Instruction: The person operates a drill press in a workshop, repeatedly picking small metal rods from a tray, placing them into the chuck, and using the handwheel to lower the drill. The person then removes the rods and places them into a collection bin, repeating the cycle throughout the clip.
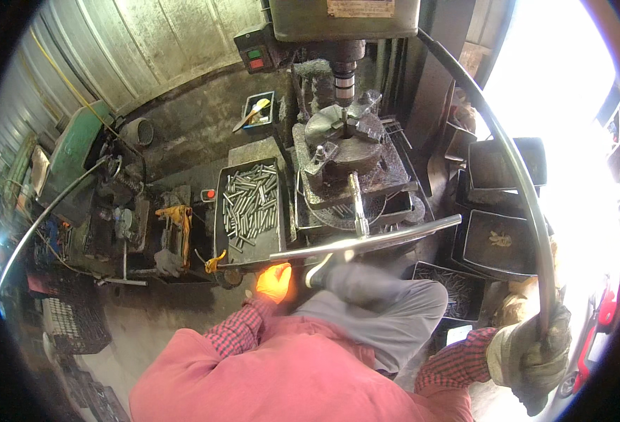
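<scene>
The right hand [531,352], in a worn grey work glove, was closed around the lower end of a long curved metal lever [514,176]. The fingers were wrapped fully about it. The lever's long axis ran from the hand at the lower right up and leftward in an arc to the head of the drill press [344,21], so its free end pointed down toward the person.

The left hand [275,281], in an orange glove, sat just under the near edge of the drill press table, beside a flat metal bar [366,243] that lay crosswise, its long axis running left to right and rising slightly to the right. Whether the fingers gripped anything I could not tell; they looked curled.

The drill bit [343,105] pointed straight down at a round chuck [345,141] on the table. A tray of short metal rods [250,204] stood left of the chuck.
</scene>
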`<state>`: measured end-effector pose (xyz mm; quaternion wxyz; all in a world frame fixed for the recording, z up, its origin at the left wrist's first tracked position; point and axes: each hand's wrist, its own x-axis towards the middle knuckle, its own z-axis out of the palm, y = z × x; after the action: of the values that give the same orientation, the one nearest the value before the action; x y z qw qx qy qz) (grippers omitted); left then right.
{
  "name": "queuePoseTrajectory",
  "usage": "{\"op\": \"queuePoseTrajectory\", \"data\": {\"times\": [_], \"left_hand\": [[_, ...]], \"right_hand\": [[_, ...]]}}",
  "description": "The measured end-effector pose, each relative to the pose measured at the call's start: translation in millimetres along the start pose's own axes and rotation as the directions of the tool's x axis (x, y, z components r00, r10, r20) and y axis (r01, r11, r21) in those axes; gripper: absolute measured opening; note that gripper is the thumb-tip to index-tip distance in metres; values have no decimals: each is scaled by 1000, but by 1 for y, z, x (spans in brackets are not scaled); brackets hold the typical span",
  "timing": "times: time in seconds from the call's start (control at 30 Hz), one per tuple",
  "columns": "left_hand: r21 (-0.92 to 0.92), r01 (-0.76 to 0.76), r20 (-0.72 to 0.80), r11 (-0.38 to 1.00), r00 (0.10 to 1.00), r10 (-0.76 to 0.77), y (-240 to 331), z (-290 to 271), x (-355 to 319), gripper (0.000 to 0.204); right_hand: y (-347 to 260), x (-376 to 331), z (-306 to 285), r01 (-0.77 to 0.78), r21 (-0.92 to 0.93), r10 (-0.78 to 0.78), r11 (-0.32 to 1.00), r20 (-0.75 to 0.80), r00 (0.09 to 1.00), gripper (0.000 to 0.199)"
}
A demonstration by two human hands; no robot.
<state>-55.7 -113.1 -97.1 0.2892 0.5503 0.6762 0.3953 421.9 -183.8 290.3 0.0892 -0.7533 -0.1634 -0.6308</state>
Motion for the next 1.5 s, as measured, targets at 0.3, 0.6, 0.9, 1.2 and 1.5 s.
{"op": "queuePoseTrajectory", "data": {"times": [0.3,0.6,0.9,1.2,1.5], "left_hand": [[75,-4,44,997,999,0,13,-7,0,27],[56,16,47,998,999,-19,2,-8,-1,29],[122,-2,59,993,998,-5,17,-11,1,28],[129,-31,69,991,997,22,13,-10,-1,28],[71,-23,17,997,1000,22,11,-6,-1,27]], "right_hand": [[-5,-11,0,-34,24,33,999,30,999,49],[-12,-19,-3,-78,210,69,975,48,996,49],[-17,-29,-4,-151,486,114,861,105,988,48],[-35,-34,-17,10,298,157,-955,474,866,48],[-29,-24,-10,5,158,87,-987,517,852,47]]}}
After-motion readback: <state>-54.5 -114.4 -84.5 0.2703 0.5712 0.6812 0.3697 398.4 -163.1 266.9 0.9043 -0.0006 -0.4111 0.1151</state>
